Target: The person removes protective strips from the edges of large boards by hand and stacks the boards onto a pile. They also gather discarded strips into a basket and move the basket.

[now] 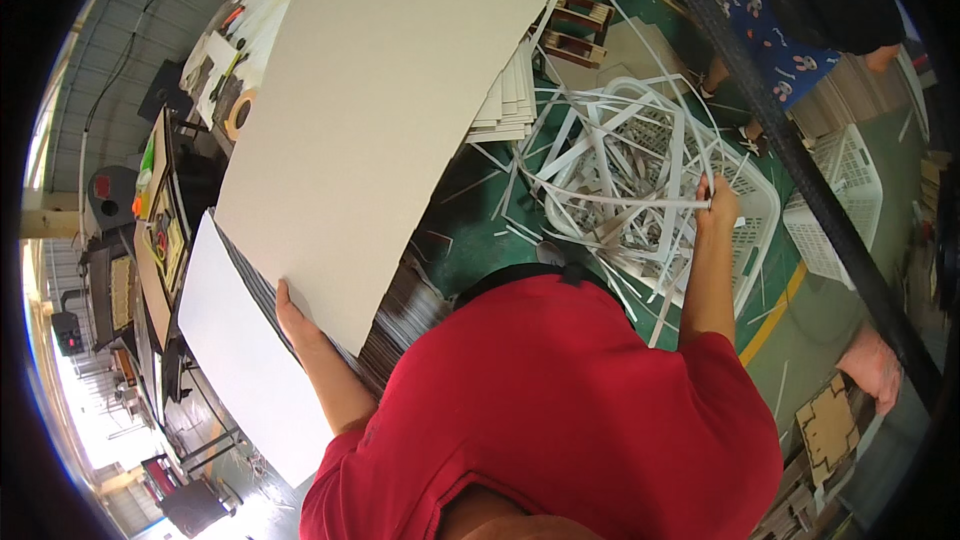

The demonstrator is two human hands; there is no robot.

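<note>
A large grey-beige cardboard sheet [380,110] lies tilted across the left and middle. My left hand [297,322] grips its near left edge, with the thumb showing and the other fingers hidden. Out to the right, my right hand [718,204] is closed round the ends of thin pale cardboard strips [640,202]. These strips loop in long arcs, one reaching the far end of the sheet. Below that hand stands a white plastic basket [765,215], heaped with tangled offcuts [630,155].
White-faced sheets [235,340] are stacked at the left. Smaller pale boards [512,100] lie beyond the big sheet. Another white basket [840,205] stands right, past a dark slanting bar [790,150]. A co-worker in a blue printed garment [775,35] is at far right; another person's hand [873,370] shows lower right.
</note>
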